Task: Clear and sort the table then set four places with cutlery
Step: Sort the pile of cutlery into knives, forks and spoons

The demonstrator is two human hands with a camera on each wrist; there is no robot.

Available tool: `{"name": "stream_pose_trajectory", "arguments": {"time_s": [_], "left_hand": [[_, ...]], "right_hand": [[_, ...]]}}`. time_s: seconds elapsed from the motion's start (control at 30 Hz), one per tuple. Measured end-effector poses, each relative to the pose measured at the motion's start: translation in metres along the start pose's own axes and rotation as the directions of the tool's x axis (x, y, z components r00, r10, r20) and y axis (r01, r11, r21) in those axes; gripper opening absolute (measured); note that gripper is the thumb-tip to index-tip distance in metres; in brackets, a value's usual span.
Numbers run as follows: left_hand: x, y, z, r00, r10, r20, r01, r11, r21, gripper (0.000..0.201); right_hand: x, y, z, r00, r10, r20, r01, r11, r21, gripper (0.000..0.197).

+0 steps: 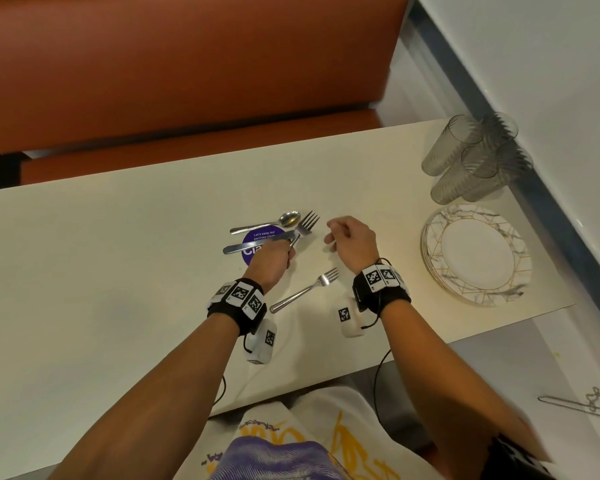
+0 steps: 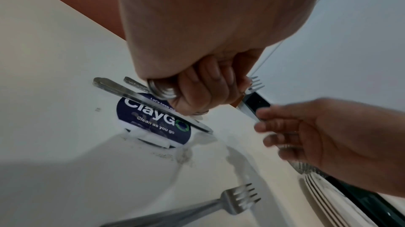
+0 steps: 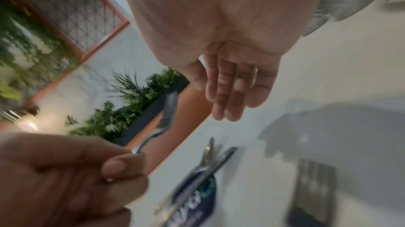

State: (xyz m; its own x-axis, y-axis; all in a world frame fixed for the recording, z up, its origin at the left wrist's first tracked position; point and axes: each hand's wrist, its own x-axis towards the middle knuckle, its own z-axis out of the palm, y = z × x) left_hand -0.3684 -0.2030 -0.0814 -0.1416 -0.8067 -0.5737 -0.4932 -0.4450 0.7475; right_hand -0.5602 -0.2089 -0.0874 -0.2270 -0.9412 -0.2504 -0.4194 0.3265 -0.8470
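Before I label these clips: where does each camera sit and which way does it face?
Head: above, looking down at table; both forearms, left hand, right hand.
Left wrist: under palm, along fingers gripping fork.
Right wrist: along open fingers.
Shared: purple sticker, in all three.

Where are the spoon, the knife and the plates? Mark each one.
spoon (image 1: 289,219), head view, on its bowl.
knife (image 1: 243,247), head view, on the flat near its left end.
plates (image 1: 477,256), head view, on the centre of the top plate.
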Motion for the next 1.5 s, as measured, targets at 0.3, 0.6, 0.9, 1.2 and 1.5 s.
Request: {"name": "stream_pose_trajectory", "arguments": {"time_s": [0.3, 0.6, 0.9, 1.2, 1.5], "left_hand": [[-0.008, -0.020, 0.008, 0.999, 0.003, -0.041, 0.001, 0.995, 0.098, 0.025], [-0.012, -0.015, -0.004, 0.999, -0.039, -0.003, 0.039, 0.998, 0.045, 0.026], [-0.007, -0.013, -0.029, 0.998, -0.052, -0.022, 0.052, 0.998, -0.040, 0.027], [-0.013, -0.004, -0.031, 0.991, -0.067, 0.113, 0.097, 0.953, -0.286, 0.028], [-0.015, -0.004, -0.028, 0.988, -0.074, 0.135, 0.122, 0.912, -0.392, 0.030]], "right_hand": [[-0.017, 0.079, 0.008, 0.979, 0.196, 0.061, -0.158, 0.910, -0.383, 0.042], [-0.019, 0.080, 0.016, 0.982, 0.187, 0.011, -0.168, 0.906, -0.389, 0.003], [-0.014, 0.006, 0.007, 0.971, -0.069, 0.228, 0.119, 0.970, -0.214, 0.009], [-0.003, -0.046, 0.026, 0.961, -0.245, 0.124, 0.268, 0.938, -0.218, 0.012], [-0.009, -0.044, 0.032, 0.951, -0.311, 0.000, 0.284, 0.869, -0.406, 0.007]]}}
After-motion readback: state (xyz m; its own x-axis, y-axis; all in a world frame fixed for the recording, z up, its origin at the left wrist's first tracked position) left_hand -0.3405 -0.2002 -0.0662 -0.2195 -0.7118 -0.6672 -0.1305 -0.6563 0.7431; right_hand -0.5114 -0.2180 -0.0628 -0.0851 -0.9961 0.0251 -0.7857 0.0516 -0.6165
